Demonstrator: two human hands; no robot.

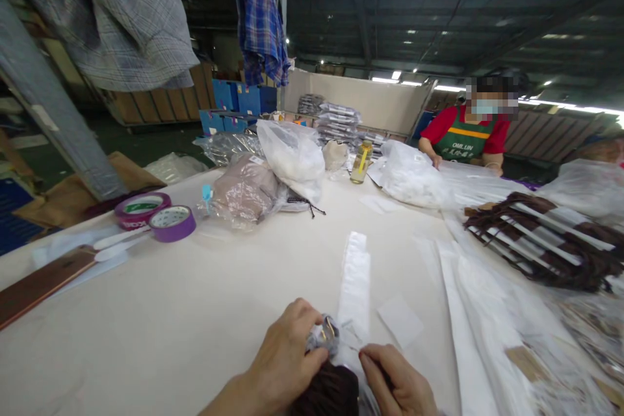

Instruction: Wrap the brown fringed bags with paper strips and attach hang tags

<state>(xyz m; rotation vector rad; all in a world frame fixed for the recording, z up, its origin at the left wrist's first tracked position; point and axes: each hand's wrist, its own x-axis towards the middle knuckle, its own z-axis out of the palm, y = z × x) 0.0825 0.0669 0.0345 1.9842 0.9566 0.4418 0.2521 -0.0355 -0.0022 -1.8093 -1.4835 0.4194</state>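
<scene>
At the front edge of the table, my left hand (287, 351) curls its thumb and fingers round a shiny, plastic-wrapped end piece (325, 335). A dark brown bundle (327, 390), apparently fabric, lies just below it, partly hidden by that hand. To the right, my right hand (397, 380) is closed in a pinch beside some clear plastic; what sits between its fingertips is too small to name. A strip of white plastic bags (355, 273) lies flat ahead of both hands, with a small white sheet (400, 321) to its right.
Tape rolls (172, 223) and a phone (43, 283) lie on the left. Bagged goods (247, 190) and a bottle (361, 162) stand farther back. Brown folded bundles (543, 240) and plastic sheets (480, 299) cover the right side. A co-worker (463, 133) stands across the table.
</scene>
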